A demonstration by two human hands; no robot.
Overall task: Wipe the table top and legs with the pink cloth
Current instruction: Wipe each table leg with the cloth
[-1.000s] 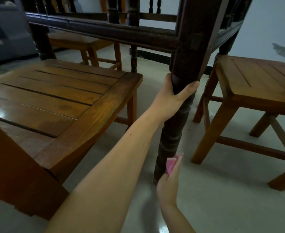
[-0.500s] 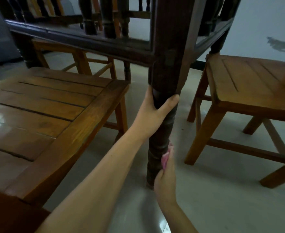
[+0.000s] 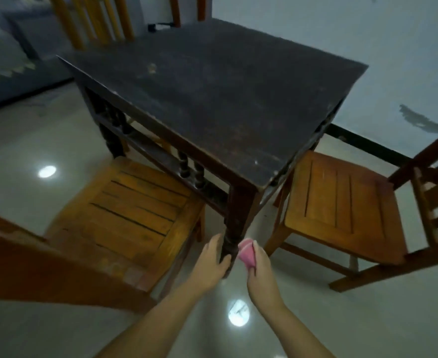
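So, pink cloth (image 3: 247, 254) bunched up in the right hand (image 3: 260, 271), fingers curled round it, pressed against the right side of the near table leg (image 3: 234, 223), low down. Left hand (image 3: 211, 264) wrapped round the same leg from the other side, fingers curled behind, thumb across the front. Dark table top (image 3: 212, 99) above, scuffed and bare. Orange wooden chair (image 3: 125, 215) tucked in at the left, another chair (image 3: 342, 202) at the right. Glossy pale floor (image 3: 368, 319) with light glare between the forearms.
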